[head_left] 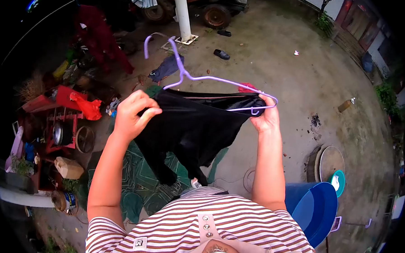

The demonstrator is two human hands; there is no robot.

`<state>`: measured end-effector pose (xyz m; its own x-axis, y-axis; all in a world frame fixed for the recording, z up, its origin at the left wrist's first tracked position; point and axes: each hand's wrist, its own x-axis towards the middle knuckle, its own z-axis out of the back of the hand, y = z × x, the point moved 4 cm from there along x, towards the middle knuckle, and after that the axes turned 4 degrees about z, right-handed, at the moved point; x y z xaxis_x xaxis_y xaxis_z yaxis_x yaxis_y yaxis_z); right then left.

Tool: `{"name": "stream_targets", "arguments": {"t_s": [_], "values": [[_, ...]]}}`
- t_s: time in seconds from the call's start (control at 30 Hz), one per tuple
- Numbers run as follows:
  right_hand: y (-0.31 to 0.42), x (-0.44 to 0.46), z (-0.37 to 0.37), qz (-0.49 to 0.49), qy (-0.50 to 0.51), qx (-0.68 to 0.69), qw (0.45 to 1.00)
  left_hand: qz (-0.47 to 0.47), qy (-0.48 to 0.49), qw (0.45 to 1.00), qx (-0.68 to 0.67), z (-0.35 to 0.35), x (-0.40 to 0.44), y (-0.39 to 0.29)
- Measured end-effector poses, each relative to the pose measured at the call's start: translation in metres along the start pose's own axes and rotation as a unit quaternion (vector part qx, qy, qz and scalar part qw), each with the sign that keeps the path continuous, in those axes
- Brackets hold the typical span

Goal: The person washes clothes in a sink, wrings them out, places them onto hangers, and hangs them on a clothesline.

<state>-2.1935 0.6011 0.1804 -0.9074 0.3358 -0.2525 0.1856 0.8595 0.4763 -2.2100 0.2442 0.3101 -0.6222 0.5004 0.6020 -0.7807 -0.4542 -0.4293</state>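
A black garment point(193, 128) hangs between my two hands, its waist opening pulled wide and its lower parts dangling. A purple hanger point(213, 78) sits partly inside that opening, with its hook pointing up and left. At the left edge of the opening, my left hand point(135, 112) pinches the cloth between thumb and fingers. My right hand point(267, 115) grips the right end of the hanger together with the garment's edge; some of its fingers are hidden behind them.
A blue barrel point(314, 213) stands at my lower right, beside a teal basin point(338, 183). Green cloth point(145, 192) lies below the garment. Red furniture point(60, 125) is at the left, a white pole point(182, 15) ahead, and a shoe point(221, 54) on the ground.
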Motion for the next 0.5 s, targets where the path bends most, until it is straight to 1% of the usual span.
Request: {"name": "stream_targets", "arguments": {"t_s": [0.03, 0.07, 0.1, 0.17, 0.2, 0.23, 0.27, 0.3, 0.33, 0.37, 0.4, 0.43, 0.47, 0.5], "values": [[0.005, 0.007, -0.005, 0.005, 0.004, 0.013, 1.0, -0.002, 0.0, 1.0, -0.004, 0.003, 0.001, 0.013], [0.011, 0.014, -0.013, -0.009, 0.039, 0.014, 0.999, 0.006, -0.008, 1.0, 0.004, 0.006, 0.0, 0.027], [0.016, 0.009, -0.028, -0.012, 0.031, 0.014, 0.999, 0.016, -0.016, 1.0, 0.012, 0.006, 0.001, 0.037], [0.016, 0.013, -0.041, 0.049, 0.088, -0.094, 0.99, 0.025, -0.038, 0.999, 0.02, 0.003, 0.004, 0.047], [0.014, 0.02, -0.048, 0.052, 0.09, -0.095, 0.99, 0.016, -0.036, 0.998, 0.057, -0.001, 0.006, 0.052], [0.017, 0.025, -0.055, 0.138, 0.077, -0.192, 0.969, 0.008, -0.033, 0.995, 0.094, -0.003, 0.009, 0.057], [0.021, 0.029, -0.06, 0.221, 0.061, -0.287, 0.93, -0.012, -0.032, 0.993, 0.114, -0.004, 0.012, 0.06], [0.021, 0.039, -0.063, 0.221, 0.059, -0.288, 0.93, -0.012, -0.031, 0.993, 0.111, -0.005, 0.017, 0.067], [0.024, 0.051, -0.07, 0.282, 0.065, -0.41, 0.865, -0.031, -0.028, 0.992, 0.122, -0.005, 0.022, 0.072], [0.026, 0.065, -0.078, 0.336, 0.072, -0.524, 0.779, -0.051, -0.027, 0.989, 0.133, -0.005, 0.028, 0.077], [0.027, 0.076, -0.086, 0.397, 0.031, -0.641, 0.656, -0.05, -0.027, 0.99, 0.132, -0.005, 0.036, 0.078], [0.026, 0.086, -0.089, 0.396, 0.031, -0.642, 0.655, -0.051, -0.023, 0.991, 0.125, -0.005, 0.045, 0.074], [0.023, 0.093, -0.097, 0.456, 0.023, -0.714, 0.531, -0.051, -0.019, 0.992, 0.118, -0.007, 0.053, 0.073], [0.018, 0.098, -0.112, 0.506, 0.016, -0.767, 0.394, -0.048, -0.021, 0.992, 0.118, -0.012, 0.062, 0.078]]}}
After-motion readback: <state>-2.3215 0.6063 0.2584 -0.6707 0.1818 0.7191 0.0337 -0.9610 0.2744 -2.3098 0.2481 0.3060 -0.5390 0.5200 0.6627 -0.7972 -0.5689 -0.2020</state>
